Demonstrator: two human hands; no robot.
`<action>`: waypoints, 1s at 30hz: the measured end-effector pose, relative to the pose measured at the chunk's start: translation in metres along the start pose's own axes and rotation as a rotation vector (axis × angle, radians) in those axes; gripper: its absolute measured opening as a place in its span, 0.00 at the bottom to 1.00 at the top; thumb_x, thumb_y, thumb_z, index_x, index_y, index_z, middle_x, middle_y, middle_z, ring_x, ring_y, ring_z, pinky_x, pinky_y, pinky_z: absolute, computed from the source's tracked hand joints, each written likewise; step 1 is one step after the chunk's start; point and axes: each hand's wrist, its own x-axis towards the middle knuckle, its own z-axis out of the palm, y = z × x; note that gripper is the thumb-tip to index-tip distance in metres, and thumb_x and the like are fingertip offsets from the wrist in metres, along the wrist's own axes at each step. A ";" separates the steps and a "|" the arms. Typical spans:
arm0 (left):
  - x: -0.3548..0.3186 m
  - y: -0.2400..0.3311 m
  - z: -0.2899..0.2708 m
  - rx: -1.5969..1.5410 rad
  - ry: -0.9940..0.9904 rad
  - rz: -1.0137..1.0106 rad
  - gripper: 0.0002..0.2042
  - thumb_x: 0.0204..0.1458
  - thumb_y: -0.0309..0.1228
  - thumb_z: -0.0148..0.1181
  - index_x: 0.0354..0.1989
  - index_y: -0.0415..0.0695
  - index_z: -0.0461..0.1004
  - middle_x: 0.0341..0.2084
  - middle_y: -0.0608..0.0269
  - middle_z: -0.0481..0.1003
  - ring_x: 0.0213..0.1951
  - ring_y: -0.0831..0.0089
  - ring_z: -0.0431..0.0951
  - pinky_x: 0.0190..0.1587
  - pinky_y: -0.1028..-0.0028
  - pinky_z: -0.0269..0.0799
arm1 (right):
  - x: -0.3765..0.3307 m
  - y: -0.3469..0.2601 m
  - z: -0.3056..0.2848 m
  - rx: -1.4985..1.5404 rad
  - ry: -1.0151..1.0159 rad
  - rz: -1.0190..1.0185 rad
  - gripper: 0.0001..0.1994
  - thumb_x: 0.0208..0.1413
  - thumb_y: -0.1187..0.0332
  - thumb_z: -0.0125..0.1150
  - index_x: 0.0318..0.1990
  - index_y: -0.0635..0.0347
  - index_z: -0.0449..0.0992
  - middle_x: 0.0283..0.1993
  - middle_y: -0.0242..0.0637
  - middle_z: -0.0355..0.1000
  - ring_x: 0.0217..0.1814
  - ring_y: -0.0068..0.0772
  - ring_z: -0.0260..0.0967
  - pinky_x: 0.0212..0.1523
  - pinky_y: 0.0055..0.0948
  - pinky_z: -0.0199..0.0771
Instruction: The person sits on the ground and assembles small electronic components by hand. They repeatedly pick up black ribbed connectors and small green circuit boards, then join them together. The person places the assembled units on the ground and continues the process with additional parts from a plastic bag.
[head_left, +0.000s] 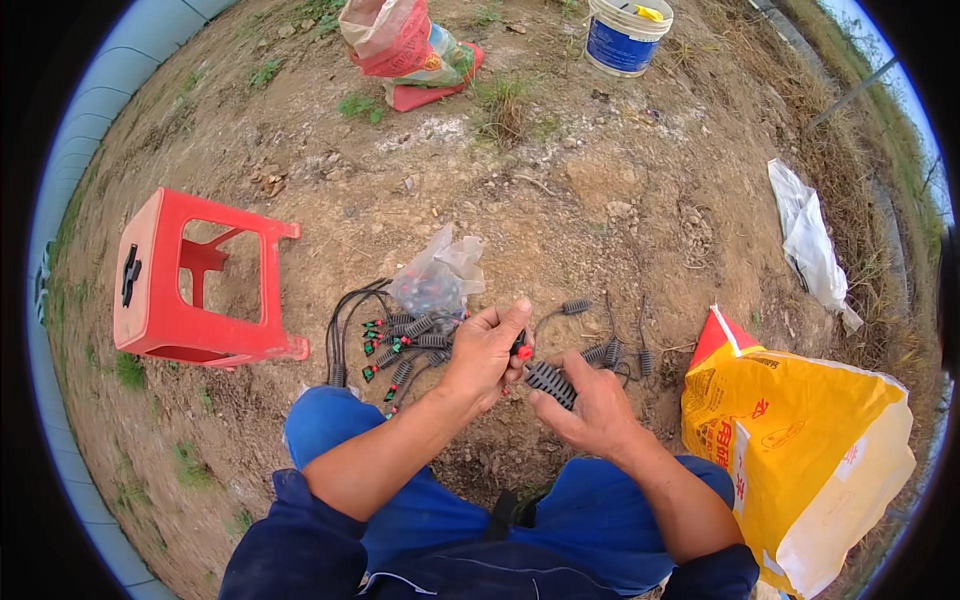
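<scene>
Left of the left hand (485,350) stands a stool (163,268), with corded pieces (412,330) heaped between them and a plastic bag (442,268) at the heap's far edge. I see a sack (785,430) right of the right hand (595,405); well ahead, another sack (412,50) sits left of a bucket (620,48).

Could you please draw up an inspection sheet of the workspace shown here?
Surface: bare brown soil, uneven, with scattered weeds.
Job's things: dark ribbed cylinder and small red-and-black piece in hand, whether joined cannot be told; ribbed pieces with green-and-red ends on the ground beside a clear plastic bag.
Clutter: red stool at left, yellow bag and white sheet at right, red sack and white-and-blue bucket ahead.
Grippers: left hand pinches the red-and-black piece; right hand grasps the ribbed cylinder.
Cables: dark cords curve beside the ribbed pieces.
Surroundings: pale panelled wall at left, dry grass at right.
</scene>
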 end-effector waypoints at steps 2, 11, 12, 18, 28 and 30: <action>0.001 0.000 -0.003 0.051 0.010 0.026 0.16 0.61 0.43 0.61 0.29 0.45 0.68 0.19 0.68 0.72 0.15 0.84 0.66 0.13 0.82 0.60 | 0.002 -0.004 0.000 0.033 0.014 0.032 0.21 0.53 0.58 0.65 0.49 0.61 0.71 0.31 0.53 0.77 0.32 0.57 0.77 0.33 0.46 0.76; 0.004 -0.005 -0.006 0.143 -0.031 0.128 0.18 0.64 0.46 0.55 0.31 0.44 0.67 0.17 0.67 0.71 0.12 0.82 0.66 0.12 0.80 0.61 | 0.008 -0.003 -0.001 -0.001 0.060 -0.031 0.22 0.52 0.59 0.65 0.51 0.61 0.72 0.32 0.54 0.77 0.33 0.56 0.77 0.34 0.48 0.77; 0.003 -0.006 -0.005 0.143 -0.028 0.137 0.18 0.64 0.46 0.55 0.29 0.43 0.67 0.16 0.67 0.70 0.12 0.82 0.66 0.13 0.79 0.61 | 0.009 -0.002 0.000 -0.019 0.064 -0.039 0.22 0.52 0.59 0.65 0.50 0.61 0.72 0.31 0.54 0.77 0.33 0.56 0.77 0.34 0.48 0.77; 0.004 -0.007 -0.008 0.394 -0.004 0.264 0.24 0.65 0.46 0.53 0.20 0.42 0.69 0.12 0.70 0.68 0.14 0.84 0.64 0.17 0.78 0.59 | 0.012 0.000 0.001 -0.154 0.084 -0.127 0.21 0.51 0.58 0.66 0.48 0.60 0.72 0.26 0.51 0.76 0.27 0.55 0.77 0.30 0.47 0.76; -0.002 -0.019 -0.016 0.542 0.017 0.499 0.23 0.63 0.40 0.58 0.17 0.39 0.66 0.12 0.73 0.62 0.20 0.86 0.57 0.20 0.74 0.55 | 0.003 0.007 0.022 -0.111 0.105 -0.181 0.18 0.54 0.57 0.67 0.43 0.61 0.73 0.22 0.48 0.74 0.25 0.53 0.75 0.25 0.45 0.74; -0.005 -0.021 -0.016 0.542 0.013 0.515 0.23 0.63 0.40 0.58 0.17 0.39 0.66 0.12 0.73 0.61 0.21 0.85 0.56 0.20 0.73 0.54 | 0.001 0.004 0.022 0.009 0.064 -0.100 0.17 0.54 0.57 0.66 0.42 0.61 0.73 0.23 0.48 0.74 0.26 0.53 0.75 0.26 0.44 0.73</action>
